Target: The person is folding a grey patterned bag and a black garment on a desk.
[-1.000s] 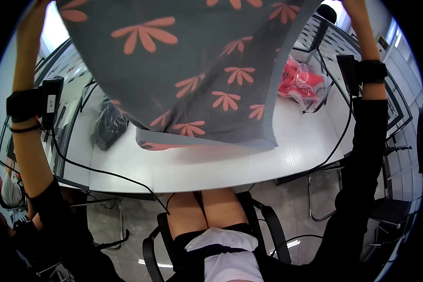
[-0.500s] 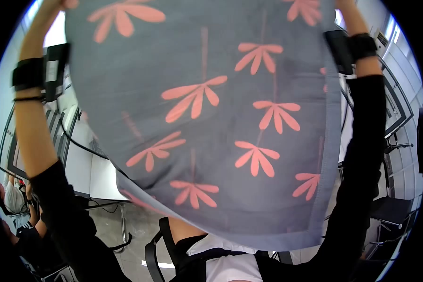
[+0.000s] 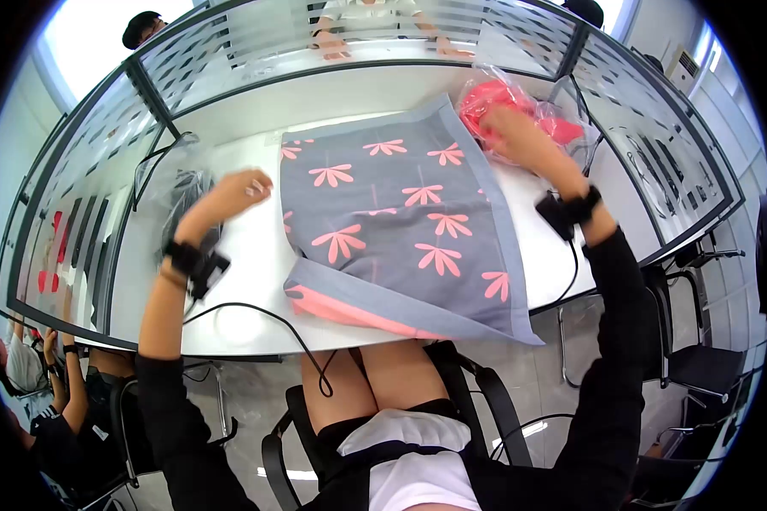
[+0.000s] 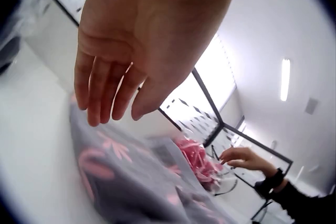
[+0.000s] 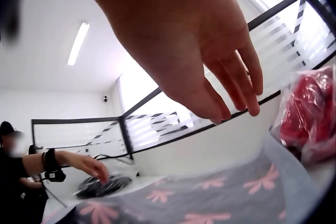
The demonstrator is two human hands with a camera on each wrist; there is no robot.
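Observation:
A grey cloth (image 3: 375, 221) with pink flower prints and a pale border lies spread over the white table, its near left edge folded back to a pink underside. Off the cloth's left side hovers my left hand (image 3: 234, 194), fingers loosely bent and holding nothing; the left wrist view shows its palm and relaxed fingers (image 4: 102, 90). My right hand (image 3: 520, 140) is in the air beyond the cloth's right border, overlapping a clear bag of red items (image 3: 486, 98) in the head view. In the right wrist view its fingers (image 5: 236, 79) hang relaxed with nothing between them.
A dark item in clear plastic (image 3: 183, 200) lies at the table's left. Framed glass partitions (image 3: 256, 51) enclose the back and sides. A black cable (image 3: 264, 308) runs from the left wrist over the table's front edge. Another person's hands (image 3: 337, 47) show behind the glass.
The cloth, held up high by both hands before, has come down onto the table. Both hands have let go of it and moved lower, apart from its sides.

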